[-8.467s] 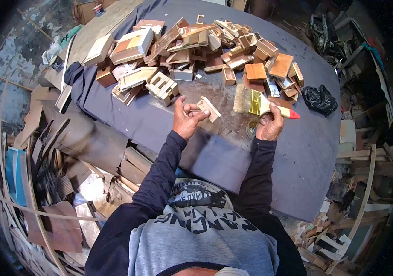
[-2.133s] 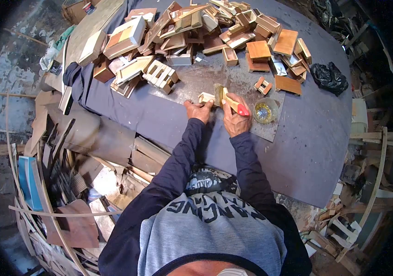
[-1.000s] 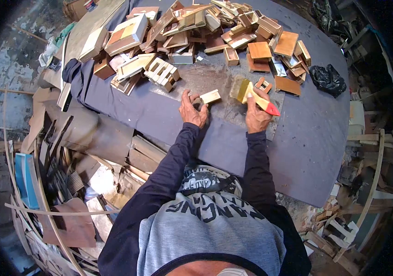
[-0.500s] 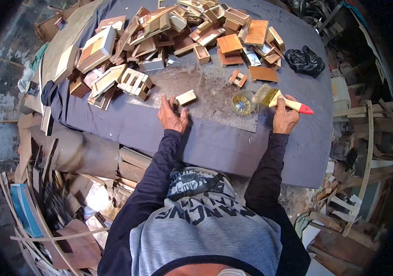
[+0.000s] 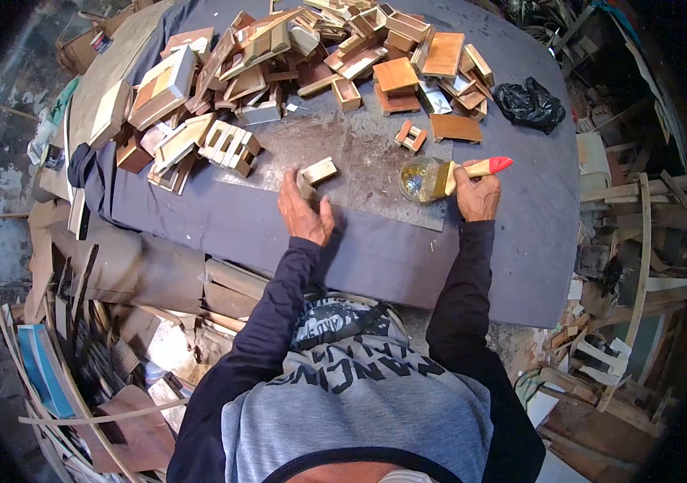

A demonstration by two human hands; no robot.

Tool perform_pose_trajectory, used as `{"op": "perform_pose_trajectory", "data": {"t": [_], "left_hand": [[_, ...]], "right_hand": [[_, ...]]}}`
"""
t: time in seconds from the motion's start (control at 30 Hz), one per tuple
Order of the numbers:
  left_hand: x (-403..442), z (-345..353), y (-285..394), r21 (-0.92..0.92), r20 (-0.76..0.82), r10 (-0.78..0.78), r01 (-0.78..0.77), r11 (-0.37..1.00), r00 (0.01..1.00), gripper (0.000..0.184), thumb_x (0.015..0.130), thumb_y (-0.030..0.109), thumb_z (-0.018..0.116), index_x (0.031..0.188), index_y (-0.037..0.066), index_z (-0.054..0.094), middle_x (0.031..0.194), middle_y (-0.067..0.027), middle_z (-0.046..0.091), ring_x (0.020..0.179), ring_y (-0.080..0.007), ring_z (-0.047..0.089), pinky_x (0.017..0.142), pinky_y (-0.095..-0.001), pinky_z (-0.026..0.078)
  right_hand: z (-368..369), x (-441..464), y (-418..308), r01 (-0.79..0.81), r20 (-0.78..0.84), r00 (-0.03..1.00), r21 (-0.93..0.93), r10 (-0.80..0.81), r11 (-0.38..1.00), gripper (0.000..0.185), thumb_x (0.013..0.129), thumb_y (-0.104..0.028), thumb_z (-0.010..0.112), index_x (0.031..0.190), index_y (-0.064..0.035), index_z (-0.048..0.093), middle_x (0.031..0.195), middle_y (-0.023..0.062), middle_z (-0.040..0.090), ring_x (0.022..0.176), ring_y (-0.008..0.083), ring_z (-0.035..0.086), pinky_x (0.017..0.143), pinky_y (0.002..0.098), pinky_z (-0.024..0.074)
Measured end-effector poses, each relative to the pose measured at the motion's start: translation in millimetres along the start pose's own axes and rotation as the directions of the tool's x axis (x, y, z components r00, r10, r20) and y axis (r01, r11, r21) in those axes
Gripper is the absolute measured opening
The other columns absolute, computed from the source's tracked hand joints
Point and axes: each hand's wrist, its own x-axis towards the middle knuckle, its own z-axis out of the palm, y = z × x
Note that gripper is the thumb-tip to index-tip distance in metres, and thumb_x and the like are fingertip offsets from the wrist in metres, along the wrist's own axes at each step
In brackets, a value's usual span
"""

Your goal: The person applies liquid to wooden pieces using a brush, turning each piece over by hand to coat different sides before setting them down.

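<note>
The right hand (image 5: 478, 194) grips a paintbrush (image 5: 445, 179) by its cream, red-tipped handle, the bristles pointing left, at a clear bowl (image 5: 405, 182) with some yellowish stuff in it; whether they touch what is inside cannot be told. The left hand (image 5: 304, 214) holds nothing, its thumb and fingers spread wide. Just beyond it, toward the right, lies a small pale wooden piece (image 5: 319, 171), its contact with the fingertips unclear. Piece and bowl both rest on a thin, stained sheet (image 5: 367, 173) laid over the cloth-covered tabletop (image 5: 520, 262). A little orange-brown wooden frame (image 5: 411, 137) lies just beyond the bowl. Farther off, a heap of wooden boxes (image 5: 267, 72) spreads across, with a black plastic bag (image 5: 530, 105) at right.
</note>
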Motion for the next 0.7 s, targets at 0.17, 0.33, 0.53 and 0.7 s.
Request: {"op": "perform_pose_trajectory", "data": {"t": [0.17, 0.33, 0.53, 0.7], "left_hand": [[-5, 6, 52, -0.31, 0.174, 0.205, -0.144, 0.94, 0.963, 0.062, 0.072, 0.002, 0.063, 0.13, -0.003, 0.042, 0.13, -0.0257, 0.046, 0.121, -0.0432, 0.046, 0.105, -0.0454, 0.037], [-23, 30, 68, -0.328, 0.461, 0.291, -0.144, 0.934, 0.838, 0.061, 0.073, 0.005, 0.064, 0.13, -0.002, 0.043, 0.14, -0.0241, 0.038, 0.127, -0.0433, 0.041, 0.108, -0.048, 0.035], [-33, 41, 77, -0.191, 0.676, 0.297, -0.229, 0.955, 0.675, 0.064, 0.073, 0.01, 0.067, 0.132, 0.002, 0.044, 0.153, -0.015, 0.023, 0.138, -0.0404, 0.027, 0.109, -0.0553, 0.03], [-34, 47, 78, -0.126, 0.741, 0.271, -0.268, 0.955, 0.614, 0.062, 0.075, 0.013, 0.067, 0.133, 0.004, 0.046, 0.156, -0.0108, 0.019, 0.14, -0.04, 0.023, 0.104, -0.064, 0.03]], "right_hand": [[-1, 13, -4, 0.007, 0.099, 0.995, -0.158, 0.009, 0.987, 0.027, 0.076, -0.026, 0.067, 0.091, -0.0035, 0.067, 0.077, 0.0166, 0.068, 0.075, 0.032, 0.067, 0.07, 0.0401, 0.0505], [-3, 14, -19, 0.102, 0.178, 0.982, -0.17, -0.072, 0.98, 0.023, 0.078, -0.021, 0.067, 0.09, -0.0023, 0.065, 0.076, 0.0124, 0.068, 0.072, 0.0246, 0.067, 0.068, 0.035, 0.0504], [11, 9, -15, 0.151, 0.228, 0.968, -0.196, -0.105, 0.969, 0.025, 0.078, -0.029, 0.066, 0.089, -0.0072, 0.069, 0.078, 0.0192, 0.068, 0.077, 0.0358, 0.068, 0.069, 0.0442, 0.0513], [26, 21, -9, 0.149, 0.24, 0.969, -0.369, -0.061, 0.918, 0.03, 0.074, -0.03, 0.066, 0.085, -0.0024, 0.069, 0.08, 0.0232, 0.067, 0.078, 0.0412, 0.066, 0.07, 0.0475, 0.0513]]}}
